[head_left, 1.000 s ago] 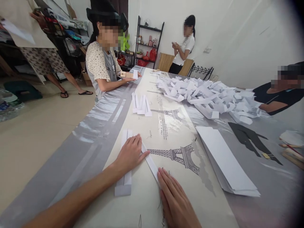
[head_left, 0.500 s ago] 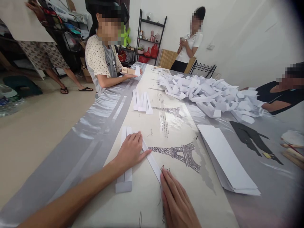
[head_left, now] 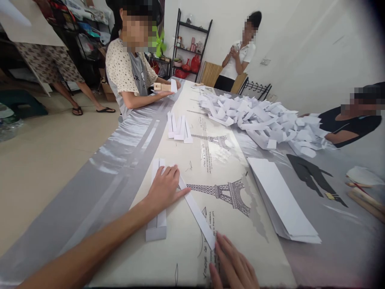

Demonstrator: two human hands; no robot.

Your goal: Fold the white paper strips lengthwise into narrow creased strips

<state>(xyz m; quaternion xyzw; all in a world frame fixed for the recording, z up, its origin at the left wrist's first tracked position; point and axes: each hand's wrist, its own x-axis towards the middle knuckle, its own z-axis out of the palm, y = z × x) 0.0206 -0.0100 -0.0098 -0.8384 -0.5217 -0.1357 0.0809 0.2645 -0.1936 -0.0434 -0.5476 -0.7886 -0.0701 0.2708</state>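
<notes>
A narrow white folded paper strip [head_left: 199, 220] lies slantwise across the printed table runner [head_left: 144, 265]. My left hand [head_left: 166, 185] presses down on its upper end, fingers lying flat and thumb spread out over the strip. At the lower end, the fingertips of my right hand [head_left: 236, 263] touch the strip's tip or lie just beside it, fingers stretched and the thumb apart. Partly under my left hand and forearm is a wider folded paper piece [head_left: 156, 232], its folded end toward me. Beyond it stand several folded paper pieces [head_left: 179, 129].
A stack of white sheets [head_left: 282, 200] lies on the right, before a big heap of folded papers [head_left: 255, 114]. Dark cut-out shapes [head_left: 309, 176] are further right. A co-worker [head_left: 129, 72] at the left holds a wooden block [head_left: 162, 86]; other people stand or sit around.
My right hand has slid down along the strip toward me, uncovering its lower end. My left hand stays at the upper end. The view has shifted slightly.
</notes>
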